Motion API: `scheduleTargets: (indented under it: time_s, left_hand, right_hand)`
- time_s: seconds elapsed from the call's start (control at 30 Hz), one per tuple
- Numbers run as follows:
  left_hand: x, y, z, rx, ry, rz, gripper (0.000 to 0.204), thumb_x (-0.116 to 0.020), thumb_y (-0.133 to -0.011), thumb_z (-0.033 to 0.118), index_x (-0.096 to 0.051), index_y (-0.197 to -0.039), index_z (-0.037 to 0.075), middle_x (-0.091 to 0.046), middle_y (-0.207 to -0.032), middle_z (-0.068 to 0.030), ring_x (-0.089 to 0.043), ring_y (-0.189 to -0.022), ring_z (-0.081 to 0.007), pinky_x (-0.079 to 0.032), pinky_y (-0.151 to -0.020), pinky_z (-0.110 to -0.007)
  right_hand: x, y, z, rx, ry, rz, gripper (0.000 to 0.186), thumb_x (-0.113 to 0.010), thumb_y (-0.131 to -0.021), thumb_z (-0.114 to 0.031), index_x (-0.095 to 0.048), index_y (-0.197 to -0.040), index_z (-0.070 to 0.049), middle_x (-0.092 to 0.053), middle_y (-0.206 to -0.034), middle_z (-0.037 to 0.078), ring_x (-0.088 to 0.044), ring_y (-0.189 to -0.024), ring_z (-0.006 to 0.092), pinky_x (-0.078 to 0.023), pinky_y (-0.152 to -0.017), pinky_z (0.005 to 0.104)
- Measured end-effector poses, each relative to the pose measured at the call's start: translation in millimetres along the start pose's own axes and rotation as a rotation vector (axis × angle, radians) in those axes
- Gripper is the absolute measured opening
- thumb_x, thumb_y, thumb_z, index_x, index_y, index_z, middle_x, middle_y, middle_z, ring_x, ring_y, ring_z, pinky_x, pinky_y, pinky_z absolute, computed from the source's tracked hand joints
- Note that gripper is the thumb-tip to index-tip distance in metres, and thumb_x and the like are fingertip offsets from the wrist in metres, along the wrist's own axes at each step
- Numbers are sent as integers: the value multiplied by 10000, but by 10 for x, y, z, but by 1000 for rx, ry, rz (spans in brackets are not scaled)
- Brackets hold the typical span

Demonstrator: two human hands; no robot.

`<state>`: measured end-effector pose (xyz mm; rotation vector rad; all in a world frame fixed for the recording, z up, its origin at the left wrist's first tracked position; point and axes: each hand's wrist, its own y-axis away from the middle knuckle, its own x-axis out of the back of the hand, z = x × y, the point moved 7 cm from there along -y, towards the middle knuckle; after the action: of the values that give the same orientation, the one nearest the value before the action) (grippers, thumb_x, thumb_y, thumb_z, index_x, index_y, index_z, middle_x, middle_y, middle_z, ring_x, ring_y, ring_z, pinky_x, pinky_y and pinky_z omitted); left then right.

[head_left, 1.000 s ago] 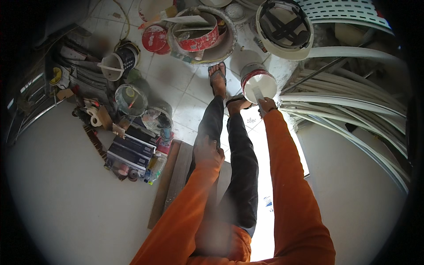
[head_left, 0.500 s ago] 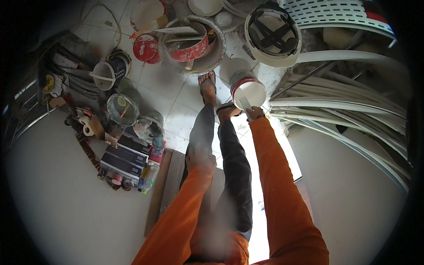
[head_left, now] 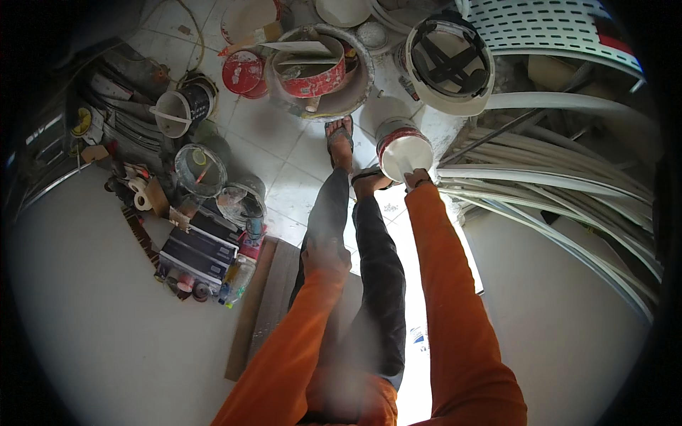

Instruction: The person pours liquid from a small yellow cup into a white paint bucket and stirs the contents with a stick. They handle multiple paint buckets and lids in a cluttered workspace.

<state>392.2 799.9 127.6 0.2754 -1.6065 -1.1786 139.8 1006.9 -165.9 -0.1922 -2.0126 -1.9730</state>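
Observation:
My right hand (head_left: 418, 178) is closed at the near rim of a white bucket (head_left: 392, 132) with a red band. It grips a flat-bladed scraper, whose blade dips into the bucket and hardly shows against the pale white compound (head_left: 412, 153). My left hand (head_left: 327, 255) lies over my left knee, blurred, with no object visible in it. The bucket stands on the tiles just beyond my right foot.
Ahead sits a large round tub (head_left: 366, 82) holding a red pail (head_left: 312, 84). A white hard hat (head_left: 462, 106) lies upside down beside it. Long pale strips (head_left: 540, 170) stretch along the right. Buckets (head_left: 200, 170) and black boxes (head_left: 195, 257) crowd the left.
My right hand has moved slightly up and right to the bucket rim, and the scraper blade has sunk into the white compound. The left hand stays on the knee. The view has shifted slightly.

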Motion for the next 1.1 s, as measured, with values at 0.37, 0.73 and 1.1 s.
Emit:
scheduleTargets:
  time_s: [0.37,0.73,1.1]
  left_hand:
    - [11,117,-230,88,-19,-38,357,-589,-906,365,-738,-1143,144,-568,-1410,-129,-532,-1285,-409,-451,-1043,-556]
    - [-17,56,-85,32,-6,5,346,-601,-895,358,-739,-1140,157,-575,-1409,-122,-536,-1278,-401,-451,-1038,-558]
    - [-46,-92,305,-79,65,-19,359,-598,-894,351,-729,-1164,154,-567,-1422,-126,-525,-1301,-413,-445,-1051,-566]
  right_hand:
    - [-267,357,-405,-96,-581,-184,366,-626,-951,-284,-650,-1170,8,-721,-928,196,-718,-668,284,-574,-510,441]
    - [-134,180,23,-130,-196,27,419,-606,-956,-312,-619,-1267,-30,-686,-767,134,-684,-593,246,-566,-522,402]
    - [90,-173,925,-197,-117,69,370,-598,-960,-311,-608,-1253,-85,-696,-796,162,-692,-595,270,-551,-489,426]
